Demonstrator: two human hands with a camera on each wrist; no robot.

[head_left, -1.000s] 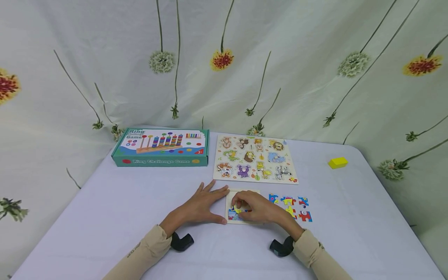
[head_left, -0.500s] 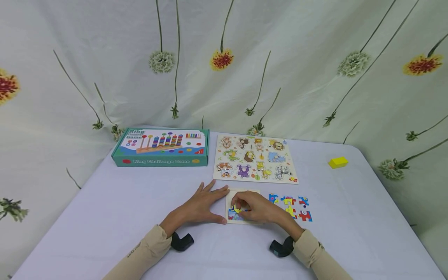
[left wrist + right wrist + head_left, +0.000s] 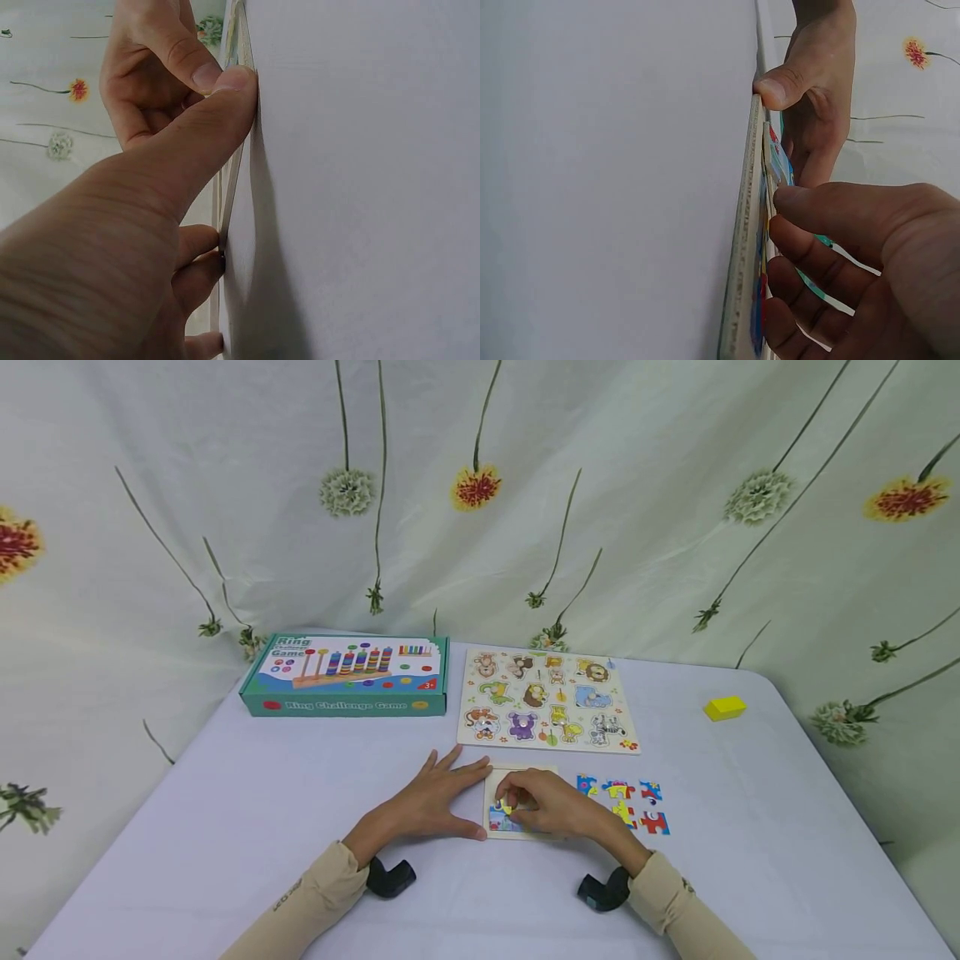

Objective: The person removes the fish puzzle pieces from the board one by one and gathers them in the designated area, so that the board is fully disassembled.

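My left hand (image 3: 433, 797) lies with fingers spread along the left side of a small wooden puzzle tray (image 3: 492, 779). Its thumb touches the near left corner, and its index fingertip is at the far left one. Over the tray, my right hand (image 3: 557, 806) pinches a jigsaw piece (image 3: 775, 159) between thumb and fingers. In the right wrist view that piece stands tilted above the tray's surface. Blue and yellow picture parts show beneath the right fingertips; the palm hides the tray's right half. Several loose jigsaw pieces (image 3: 654, 823) lie right of the tray, partly behind the right wrist.
Behind the tray lies a larger animal puzzle board (image 3: 551, 742). A green Ring Challenge Game box (image 3: 345, 705) stands at the back left, and a yellow block (image 3: 724, 709) sits at the back right. A flowered cloth (image 3: 660, 568) hangs behind the table.
Both hands keep nearly the same place. Under the right fingertips the jigsaw piece has shifted slightly, and the red patch seen there earlier no longer shows.
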